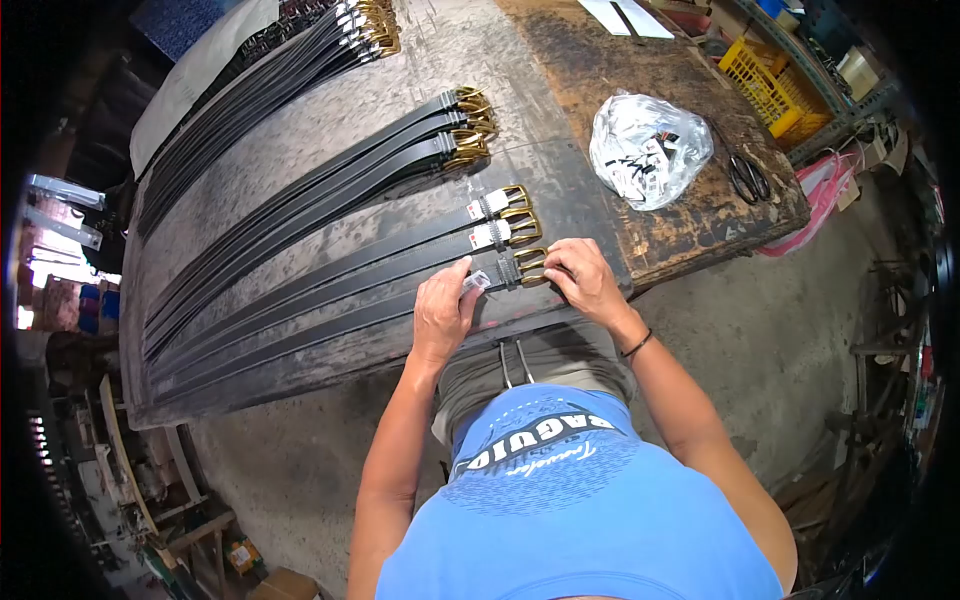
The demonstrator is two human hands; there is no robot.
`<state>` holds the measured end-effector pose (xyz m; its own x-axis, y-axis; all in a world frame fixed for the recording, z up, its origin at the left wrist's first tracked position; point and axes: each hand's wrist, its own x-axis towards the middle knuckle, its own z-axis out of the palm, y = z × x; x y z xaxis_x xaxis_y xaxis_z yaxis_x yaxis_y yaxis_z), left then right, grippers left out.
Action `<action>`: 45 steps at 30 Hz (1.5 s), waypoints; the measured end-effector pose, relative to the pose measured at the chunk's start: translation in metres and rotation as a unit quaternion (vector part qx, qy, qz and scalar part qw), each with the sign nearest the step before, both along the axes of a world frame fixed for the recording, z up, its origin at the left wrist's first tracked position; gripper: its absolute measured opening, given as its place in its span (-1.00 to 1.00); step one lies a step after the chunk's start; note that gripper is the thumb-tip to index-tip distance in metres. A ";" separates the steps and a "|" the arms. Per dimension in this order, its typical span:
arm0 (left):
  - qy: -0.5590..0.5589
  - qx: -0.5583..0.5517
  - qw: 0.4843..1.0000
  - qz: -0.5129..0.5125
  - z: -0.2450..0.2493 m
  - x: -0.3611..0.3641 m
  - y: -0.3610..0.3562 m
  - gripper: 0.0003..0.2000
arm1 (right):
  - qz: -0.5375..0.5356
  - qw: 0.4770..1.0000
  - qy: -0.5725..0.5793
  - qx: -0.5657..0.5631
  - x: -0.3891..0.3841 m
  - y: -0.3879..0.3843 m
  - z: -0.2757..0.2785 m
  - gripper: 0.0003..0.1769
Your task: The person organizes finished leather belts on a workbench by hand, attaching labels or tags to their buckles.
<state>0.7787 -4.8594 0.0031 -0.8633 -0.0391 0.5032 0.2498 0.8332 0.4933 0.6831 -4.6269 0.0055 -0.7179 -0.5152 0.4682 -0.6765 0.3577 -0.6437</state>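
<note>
Three black belts with brass buckles lie side by side near the table's front edge. My left hand (445, 305) pinches a small clear tag (476, 281) beside the buckle end of the nearest belt (340, 328). At that belt's buckle (531, 267), the fingers of my right hand (582, 277) are bent together against the brass frame. White tags (489, 235) sit on the other two belts near their buckles. Farther back, another group of belts (350, 180) lies with its buckles (470, 145) bunched together.
The worktable (540, 160) carries a large belt pile (255, 85) at the far left. On the right are a clear plastic bag (650, 150) of small tags, black scissors (748, 179) and white paper (628, 18). A yellow crate (762, 85) stands beyond the table.
</note>
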 end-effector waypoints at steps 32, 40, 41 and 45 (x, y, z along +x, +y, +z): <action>-0.013 -0.048 0.990 -0.132 0.025 -0.013 -0.005 -0.77 | -0.017 0.996 0.022 0.089 0.011 -0.005 0.004 -0.84; -0.054 -0.078 0.990 -0.105 0.013 -0.006 -0.019 -0.77 | -0.020 0.996 0.011 0.088 0.012 -0.004 0.006 -0.84; -0.055 -0.078 0.990 -0.105 0.012 -0.007 -0.019 -0.77 | -0.020 0.996 0.010 0.088 0.012 -0.004 0.005 -0.84; -0.042 -0.084 0.988 -0.120 0.011 -0.011 -0.015 -0.76 | -0.024 0.996 0.012 0.086 0.012 -0.005 0.005 -0.85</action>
